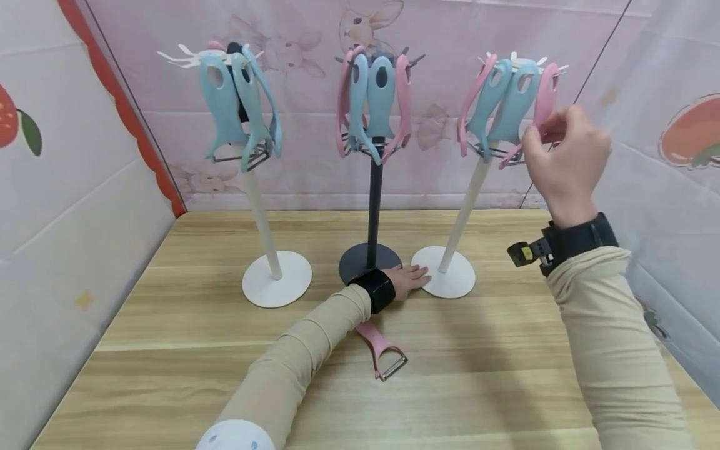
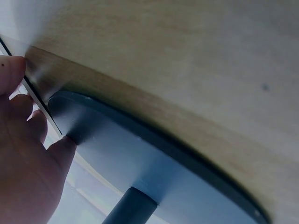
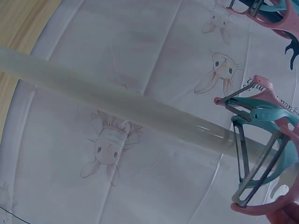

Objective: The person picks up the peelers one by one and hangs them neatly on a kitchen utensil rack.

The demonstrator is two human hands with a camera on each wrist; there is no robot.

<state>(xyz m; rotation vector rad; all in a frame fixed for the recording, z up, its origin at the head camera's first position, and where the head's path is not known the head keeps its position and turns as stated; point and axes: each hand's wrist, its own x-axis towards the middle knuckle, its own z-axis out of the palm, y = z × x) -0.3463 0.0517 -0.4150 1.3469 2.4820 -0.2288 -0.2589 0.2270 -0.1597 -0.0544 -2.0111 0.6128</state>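
Observation:
My right hand (image 1: pixel 570 159) pinches a pink peeler (image 1: pixel 545 100) at the right side of the right white stand (image 1: pixel 464 206). That peeler hangs at the stand's top beside blue peelers (image 1: pixel 517 100) and another pink one. In the right wrist view, the pink peeler's blade end (image 3: pixel 257 172) shows near a fingertip at the lower right corner. My left hand (image 1: pixel 406 281) lies low, its outstretched fingers resting on the right stand's white base (image 1: pixel 455 284). It sits next to the black base (image 2: pixel 140 158). A loose pink peeler (image 1: pixel 379 344) lies on the table beneath my left forearm.
A black stand (image 1: pixel 375 200) in the middle carries pink and blue peelers. On the left, a white stand (image 1: pixel 260 212) holds several blue peelers and something black. The wooden table (image 1: pixel 185 350) meets printed cloth walls (image 1: pixel 304 181) at the back and sides.

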